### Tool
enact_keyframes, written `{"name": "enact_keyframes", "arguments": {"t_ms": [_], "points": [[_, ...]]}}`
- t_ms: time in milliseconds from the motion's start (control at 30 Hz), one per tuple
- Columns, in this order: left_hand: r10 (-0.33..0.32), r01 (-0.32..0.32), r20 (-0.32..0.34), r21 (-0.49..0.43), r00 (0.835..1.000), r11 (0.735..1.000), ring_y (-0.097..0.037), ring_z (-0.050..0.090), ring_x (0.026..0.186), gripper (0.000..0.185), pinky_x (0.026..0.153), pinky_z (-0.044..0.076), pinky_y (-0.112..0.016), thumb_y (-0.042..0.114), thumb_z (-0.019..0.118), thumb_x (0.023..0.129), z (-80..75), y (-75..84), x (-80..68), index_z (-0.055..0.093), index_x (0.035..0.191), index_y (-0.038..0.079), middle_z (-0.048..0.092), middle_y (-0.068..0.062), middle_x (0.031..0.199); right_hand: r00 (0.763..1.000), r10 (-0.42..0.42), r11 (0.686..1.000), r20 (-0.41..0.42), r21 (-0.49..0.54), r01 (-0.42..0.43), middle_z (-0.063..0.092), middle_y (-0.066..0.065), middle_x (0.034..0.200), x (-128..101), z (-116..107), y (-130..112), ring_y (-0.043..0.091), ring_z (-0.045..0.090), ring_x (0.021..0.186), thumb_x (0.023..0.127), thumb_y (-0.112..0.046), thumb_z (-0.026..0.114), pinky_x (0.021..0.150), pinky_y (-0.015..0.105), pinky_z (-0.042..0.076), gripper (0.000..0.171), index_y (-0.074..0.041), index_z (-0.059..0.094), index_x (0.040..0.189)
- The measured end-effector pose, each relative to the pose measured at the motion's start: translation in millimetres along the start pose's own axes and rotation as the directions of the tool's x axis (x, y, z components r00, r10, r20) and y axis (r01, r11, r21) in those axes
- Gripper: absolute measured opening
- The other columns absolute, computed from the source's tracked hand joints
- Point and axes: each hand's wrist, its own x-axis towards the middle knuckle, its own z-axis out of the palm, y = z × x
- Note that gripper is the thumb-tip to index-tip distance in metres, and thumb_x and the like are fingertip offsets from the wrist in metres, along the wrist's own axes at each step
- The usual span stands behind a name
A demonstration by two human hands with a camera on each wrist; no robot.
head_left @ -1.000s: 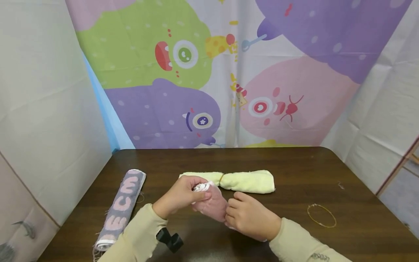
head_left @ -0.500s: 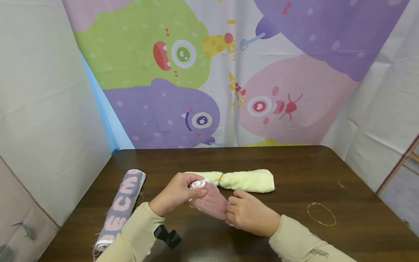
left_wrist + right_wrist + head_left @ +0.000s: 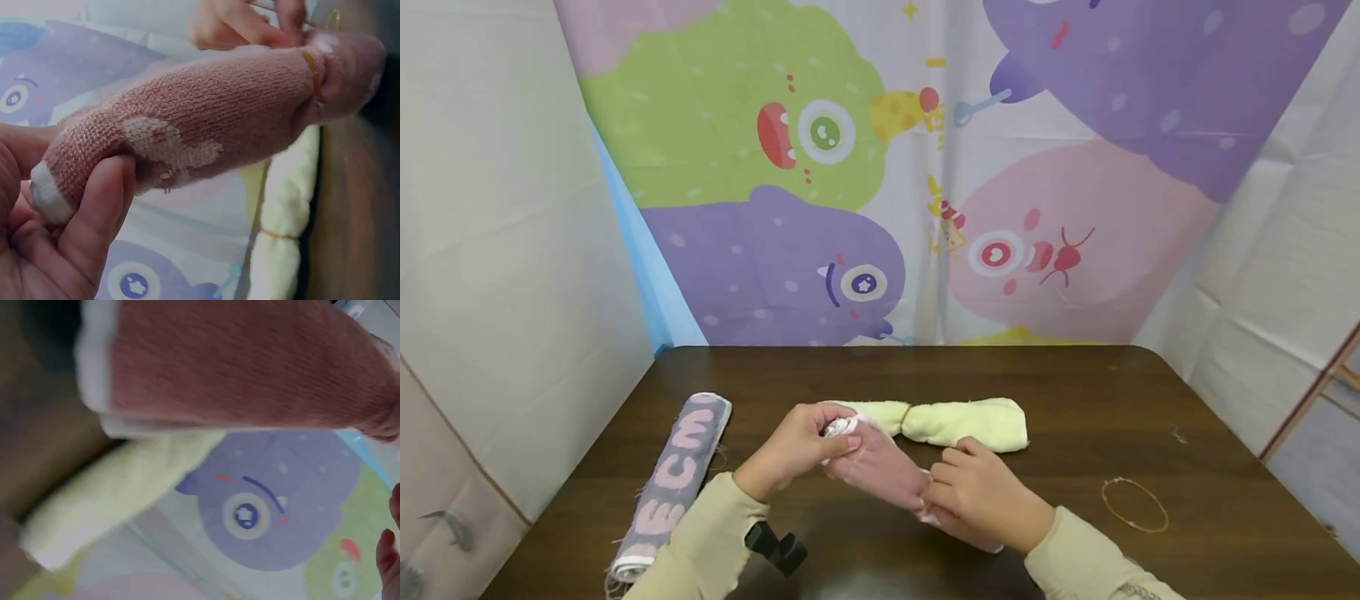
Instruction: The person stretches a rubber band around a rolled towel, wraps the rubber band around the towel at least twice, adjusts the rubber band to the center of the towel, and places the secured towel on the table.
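Note:
A rolled pink towel (image 3: 880,468) is held in the air, tilted, between both hands. My left hand (image 3: 793,448) grips its left end, thumb on top, where a white edge (image 3: 53,194) shows. Around the roll, nearer its other end, runs a thin yellow-brown rubber band (image 3: 314,75). My right hand (image 3: 988,492) has curled fingers at that band and seems to pinch it; a small loop of band stands out beside the fingertips in the left wrist view. Past the right hand, the towel's white-edged end (image 3: 97,359) sticks out, large in the right wrist view.
Behind the hands lies a rolled pale yellow towel (image 3: 966,422) with a band around its middle. A grey and pink lettered towel roll (image 3: 673,475) lies at the left. One loose rubber band (image 3: 1135,505) rests on the dark table (image 3: 1075,383) at the right.
Both hands have drifted slightly apart, the left one to the left and the right one to the right. More of the pink towel now shows between them and beyond the right hand.

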Motion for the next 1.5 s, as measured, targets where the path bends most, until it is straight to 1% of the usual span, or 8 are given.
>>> {"name": "enact_keyframes", "arguments": {"t_ms": [167, 333, 400, 667, 867, 967, 1367, 1500], "points": [[0.017, -0.017, -0.001, -0.038, 1.000, 0.999, -0.008, 0.054, 0.072, 0.025, 0.060, 0.047, -0.019, -0.007, 0.066, 0.083, 2.9, -12.8, -0.7, 0.058, 0.104, -0.019, 0.064, -0.013, 0.085, 0.931, 0.297, 0.930, 0.214, 0.155, -0.333, 0.062, -0.001, 0.098, -16, -4, 0, 0.015, 0.057, 0.086, 0.064, -0.046, 0.082, 0.073, 0.037, 0.045, 0.065, -0.010, 0.063, 0.114], [-0.016, 0.008, -0.064, -0.114, 0.998, 0.993, -0.008, 0.053, 0.075, 0.028, 0.062, 0.047, -0.019, -0.008, 0.062, 0.085, 5.1, -21.1, -1.5, 0.055, 0.109, -0.019, 0.061, -0.010, 0.088, 0.656, 0.421, 0.722, 0.626, 0.206, -0.660, 0.062, 0.013, 0.122, -28, -5, 2, 0.022, 0.059, 0.107, 0.066, -0.047, 0.082, 0.080, 0.047, 0.040, 0.102, 0.001, 0.037, 0.144], [-0.025, 0.014, -0.072, -0.146, 0.997, 0.989, -0.008, 0.054, 0.077, 0.029, 0.064, 0.048, -0.020, -0.008, 0.059, 0.086, 4.7, -23.2, -2.2, 0.053, 0.111, -0.020, 0.061, -0.008, 0.089, 0.600, 0.432, 0.683, 0.673, 0.189, -0.705, 0.065, 0.013, 0.118, -34, -2, 4, 0.019, 0.061, 0.103, 0.067, -0.039, 0.082, 0.078, 0.044, 0.039, 0.095, 0.002, 0.040, 0.142], [-0.090, 0.091, 0.015, -0.185, 0.996, 0.979, -0.009, 0.054, 0.075, 0.028, 0.062, 0.048, -0.019, -0.007, 0.059, 0.088, -8.2, -52.2, 3.1, 0.049, 0.111, -0.019, 0.056, 0.000, 0.083, 0.617, 0.536, 0.659, 0.576, 0.172, -0.733, 0.066, -0.009, 0.089, -54, 6, 32, 0.007, 0.055, 0.073, 0.063, -0.022, 0.077, 0.065, 0.033, 0.045, 0.044, -0.017, 0.068, 0.106], [-0.204, 0.210, 0.054, -0.142, 0.978, 0.967, -0.010, 0.055, 0.067, 0.028, 0.057, 0.050, -0.021, -0.006, 0.063, 0.086, -11.4, -76.8, 6.8, 0.050, 0.107, -0.018, 0.056, -0.001, 0.076, 0.500, 0.586, 0.522, 0.637, 0.176, -0.835, 0.069, -0.001, 0.097, -61, 7, 47, 0.013, 0.059, 0.079, 0.065, -0.022, 0.076, 0.067, 0.036, 0.048, 0.044, -0.014, 0.069, 0.107], [-0.275, 0.277, 0.034, -0.137, 0.961, 0.951, -0.010, 0.056, 0.064, 0.028, 0.056, 0.053, -0.025, -0.006, 0.064, 0.085, -10.3, -82.5, 8.1, 0.052, 0.108, -0.017, 0.057, -0.004, 0.077, 0.482, 0.598, 0.491, 0.641, 0.182, -0.852, 0.069, 0.000, 0.098, -60, 10, 50, 0.014, 0.059, 0.081, 0.067, -0.021, 0.077, 0.067, 0.036, 0.048, 0.040, -0.014, 0.070, 0.105], [-0.411, 0.410, -0.142, -0.039, 0.901, 0.911, -0.014, 0.059, 0.064, 0.025, 0.059, 0.056, -0.036, -0.005, 0.068, 0.081, 0.0, -93.5, 19.4, 0.061, 0.104, -0.013, 0.062, -0.009, 0.082, 0.599, 0.596, 0.535, 0.535, 0.292, -0.793, 0.069, 0.000, 0.087, -67, 25, 59, 0.011, 0.058, 0.078, 0.067, -0.010, 0.078, 0.070, 0.030, 0.049, 0.029, -0.004, 0.071, 0.094], [-0.399, 0.409, -0.203, 0.011, 0.894, 0.912, -0.015, 0.058, 0.066, 0.025, 0.058, 0.056, -0.036, -0.006, 0.069, 0.080, 3.6, -95.2, 21.6, 0.063, 0.103, -0.014, 0.064, -0.009, 0.083, 0.593, 0.605, 0.531, 0.532, 0.285, -0.798, 0.069, 0.001, 0.088, -68, 29, 60, 0.013, 0.059, 0.079, 0.067, -0.008, 0.078, 0.071, 0.032, 0.049, 0.028, -0.004, 0.071, 0.094]]}}
